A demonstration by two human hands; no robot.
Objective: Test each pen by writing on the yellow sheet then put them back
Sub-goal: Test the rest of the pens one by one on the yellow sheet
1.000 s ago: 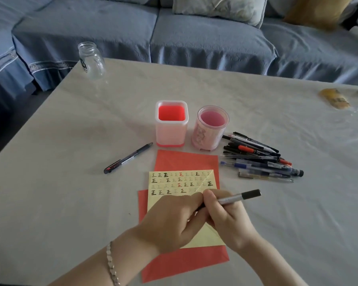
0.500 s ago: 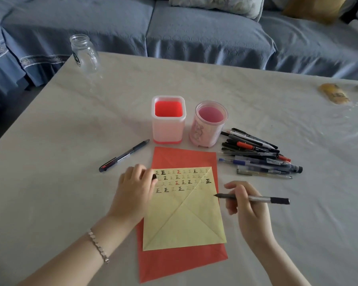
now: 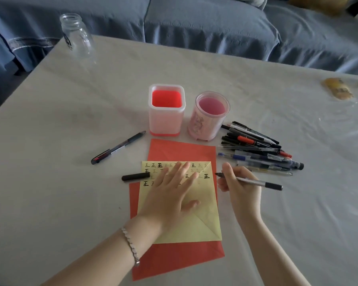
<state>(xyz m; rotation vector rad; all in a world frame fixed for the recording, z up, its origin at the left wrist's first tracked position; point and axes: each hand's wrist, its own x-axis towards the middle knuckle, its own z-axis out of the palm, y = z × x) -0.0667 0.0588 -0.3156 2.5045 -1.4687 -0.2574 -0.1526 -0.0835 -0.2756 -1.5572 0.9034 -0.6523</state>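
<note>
Left hand (image 3: 172, 190) flat, fingers straight, pressing yellow sheet (image 3: 194, 221). Right hand (image 3: 239, 187) grips uncapped pen (image 3: 250, 181), tip beside sheet edge. Sheet shows rows of 正.

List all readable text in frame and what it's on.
"正": handwritten many times in rows along the top of the yellow sheet; the left hand covers some.
Label on the glass jar: dark, too blurred to read.
Print on the pile of pens: too small to read.
Barrel of the pen in the right hand: no readable print.
</note>
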